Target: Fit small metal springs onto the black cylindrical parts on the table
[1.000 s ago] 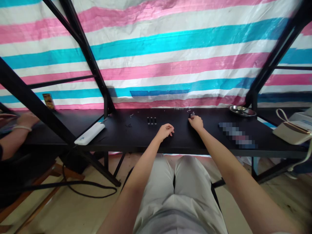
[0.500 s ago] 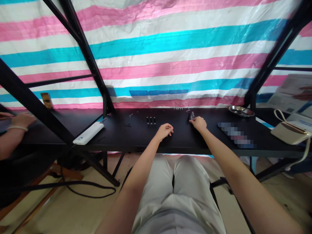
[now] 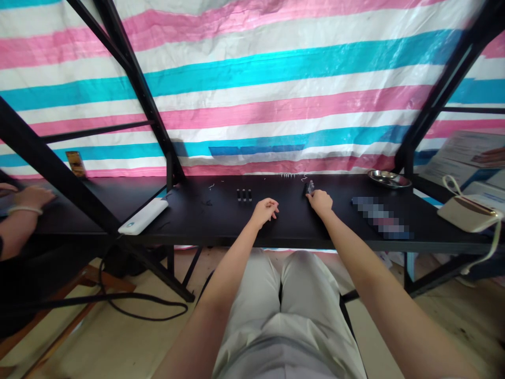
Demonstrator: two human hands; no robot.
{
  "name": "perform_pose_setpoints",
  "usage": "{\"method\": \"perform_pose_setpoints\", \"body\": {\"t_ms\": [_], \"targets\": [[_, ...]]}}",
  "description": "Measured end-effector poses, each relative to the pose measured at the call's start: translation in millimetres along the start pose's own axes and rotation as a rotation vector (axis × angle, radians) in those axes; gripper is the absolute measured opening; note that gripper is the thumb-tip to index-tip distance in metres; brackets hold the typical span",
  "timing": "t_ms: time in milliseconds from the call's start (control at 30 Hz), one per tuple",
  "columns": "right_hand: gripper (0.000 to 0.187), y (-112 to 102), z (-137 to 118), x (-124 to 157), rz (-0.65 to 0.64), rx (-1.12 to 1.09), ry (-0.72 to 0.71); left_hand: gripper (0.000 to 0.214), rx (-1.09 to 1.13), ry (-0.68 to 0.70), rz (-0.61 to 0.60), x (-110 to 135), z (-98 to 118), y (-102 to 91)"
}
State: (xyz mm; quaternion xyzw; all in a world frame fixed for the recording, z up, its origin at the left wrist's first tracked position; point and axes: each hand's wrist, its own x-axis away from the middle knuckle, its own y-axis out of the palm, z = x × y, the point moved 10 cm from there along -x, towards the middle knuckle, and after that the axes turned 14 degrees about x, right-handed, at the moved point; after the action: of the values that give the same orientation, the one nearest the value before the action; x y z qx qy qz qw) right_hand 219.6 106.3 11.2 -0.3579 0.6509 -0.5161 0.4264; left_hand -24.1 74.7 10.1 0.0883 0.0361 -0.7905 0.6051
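Observation:
My left hand (image 3: 266, 212) hovers low over the black table (image 3: 205, 223), its fingers curled inward; whatever they may hold is too small to make out. Farther right, the thumb and fingertips of my right hand (image 3: 321, 202) come together at the near end of a small dark stick-like piece (image 3: 305, 189). Beside that piece lie small clear pieces (image 3: 311, 186). Whether the fingertips pinch one of them is hidden. To the left of my left hand, three short black tubes with pale ends (image 3: 244, 195) stand in a row.
Small white bits (image 3: 288, 176) line the table's back edge. A metal dish (image 3: 389, 179), a pixelated flat object (image 3: 382, 217) and a beige pouch (image 3: 468, 212) lie to the right. Left are a white device (image 3: 144, 216), black frame posts (image 3: 147, 95) and another person's hand (image 3: 34, 198).
My right hand has shifted very slightly left beside the small pieces. My left hand barely moves. The row of black tubes stays put.

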Motion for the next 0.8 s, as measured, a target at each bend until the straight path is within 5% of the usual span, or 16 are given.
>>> {"method": "perform_pose_setpoints", "body": {"t_ms": [267,800], "targets": [[0.039,-2,-6,4,0.041,0.079,-0.04,0.05,0.103,0.175,0.485,6,15,-60.1],[0.036,-10,-6,32,0.041,0.08,-0.077,0.079,0.394,-0.023,0.403,1,0,-47.4]]}}
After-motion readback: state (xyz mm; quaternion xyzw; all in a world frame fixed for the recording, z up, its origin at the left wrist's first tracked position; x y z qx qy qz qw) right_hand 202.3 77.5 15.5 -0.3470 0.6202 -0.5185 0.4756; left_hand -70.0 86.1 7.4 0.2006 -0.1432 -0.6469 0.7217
